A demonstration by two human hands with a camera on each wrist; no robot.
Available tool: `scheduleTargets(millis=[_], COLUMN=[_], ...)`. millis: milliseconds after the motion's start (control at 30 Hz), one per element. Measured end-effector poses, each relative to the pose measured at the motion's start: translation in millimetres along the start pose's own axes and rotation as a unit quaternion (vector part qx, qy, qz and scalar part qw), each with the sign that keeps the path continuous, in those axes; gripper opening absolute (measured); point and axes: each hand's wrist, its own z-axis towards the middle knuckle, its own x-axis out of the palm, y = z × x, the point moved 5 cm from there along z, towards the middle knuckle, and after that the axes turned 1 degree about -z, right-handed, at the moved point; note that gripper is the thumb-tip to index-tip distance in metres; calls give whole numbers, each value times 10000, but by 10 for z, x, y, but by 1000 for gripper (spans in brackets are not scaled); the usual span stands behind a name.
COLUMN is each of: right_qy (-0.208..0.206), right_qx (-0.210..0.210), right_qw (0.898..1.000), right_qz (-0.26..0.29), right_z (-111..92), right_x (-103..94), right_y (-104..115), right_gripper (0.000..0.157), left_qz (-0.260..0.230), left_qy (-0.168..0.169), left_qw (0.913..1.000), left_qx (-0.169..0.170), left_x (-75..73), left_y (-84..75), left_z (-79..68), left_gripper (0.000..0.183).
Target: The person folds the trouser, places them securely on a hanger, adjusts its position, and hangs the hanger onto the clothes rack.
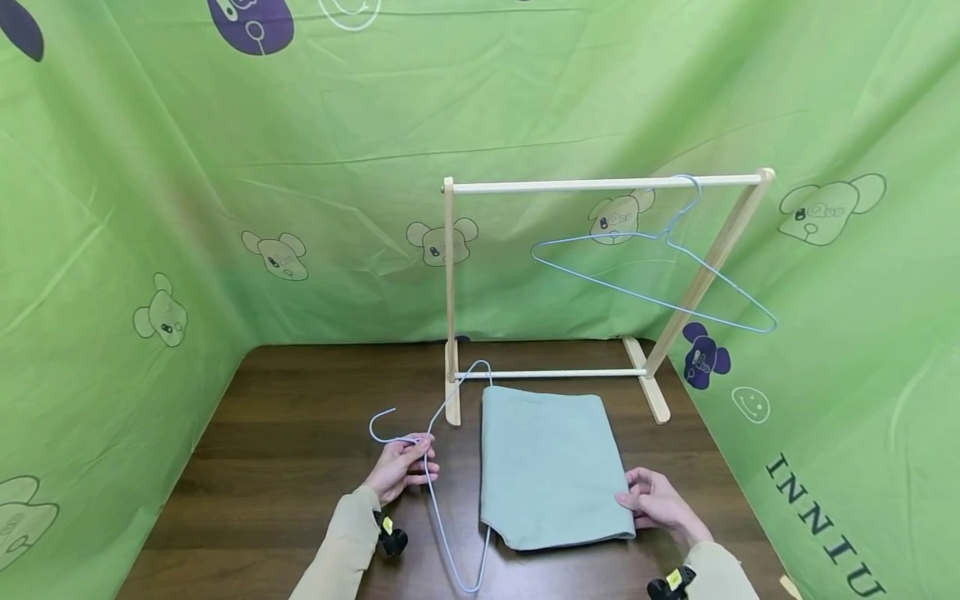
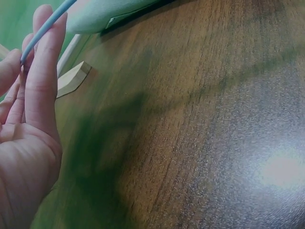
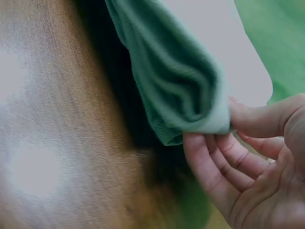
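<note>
A folded pale green cloth point(image 1: 553, 467) hangs over the bar of a light blue wire hanger point(image 1: 442, 527), in front of the rack. My left hand point(image 1: 401, 469) pinches the hanger near the base of its hook, which points left. The hanger's far end and near end stick out to the left of the cloth, and the rest is hidden inside it. At the cloth's lower right edge my right hand point(image 1: 658, 502) pinches the fabric between thumb and fingers. In the right wrist view the layered folds of the cloth point(image 3: 181, 81) show beside the fingertips.
A wooden rack point(image 1: 570, 185) with a white top rail stands at the back of the brown table point(image 1: 300, 417). A second blue hanger point(image 1: 637, 287) hangs bare from the rail's right part. Green printed curtains point(image 1: 337, 208) enclose the back and sides.
</note>
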Motion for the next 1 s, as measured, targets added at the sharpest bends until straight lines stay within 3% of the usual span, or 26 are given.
scheduleTargets(millis=[133, 233, 400, 600, 733, 900, 1000], right_qy=[-636, -1254, -1827, -2034, -2026, -2072, -2067], right_qx=[-70, 0, 216, 291, 314, 299, 300], right_qw=[9954, 9840, 9658, 9444, 9423, 9443, 9458], right_qz=[-715, -1263, -1829, -2567, -2646, -2540, -2485], right_z=[45, 98, 230, 390, 434, 449, 460], right_x=[-31, -59, -87, -124, -123, -111, -103], right_y=[138, 238, 326, 332, 286, 265, 263], right_gripper=[44, 45, 44, 39, 32, 30, 30], left_qz=[78, 159, 208, 244, 295, 289, 253], left_qy=[-222, -463, -635, -750, -781, -766, -707], left_qw=[9997, 9988, 9977, 9968, 9964, 9966, 9972], left_qx=[-49, -61, -70, -132, -106, -33, 52], left_x=[-1, -14, -24, -40, -48, -76, -70], left_y=[-26, -57, -88, -67, -63, -73, -100], left_z=[1, -2, 0, 10, 7, 12, 8], left_gripper=[51, 36, 14, 24, 28, 9, 7])
